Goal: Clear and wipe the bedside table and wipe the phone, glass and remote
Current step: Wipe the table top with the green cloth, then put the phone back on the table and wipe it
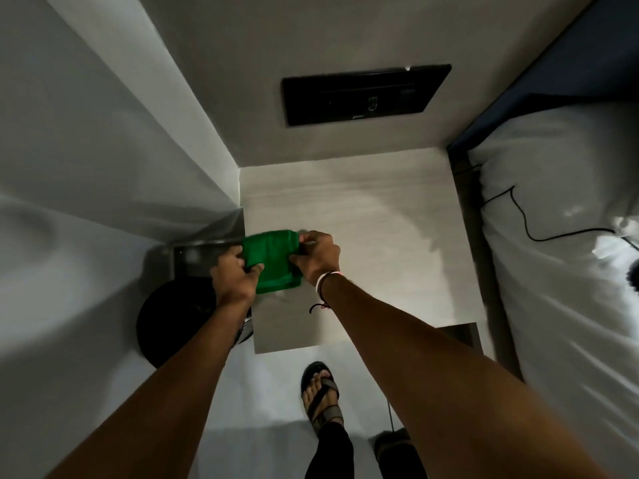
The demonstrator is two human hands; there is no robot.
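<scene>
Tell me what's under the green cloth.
The green cloth, gripped by the left hand and right hand, is over the bedside table's left edge. Only bare tabletop shows around it; whatever lies directly beneath is covered.
</scene>
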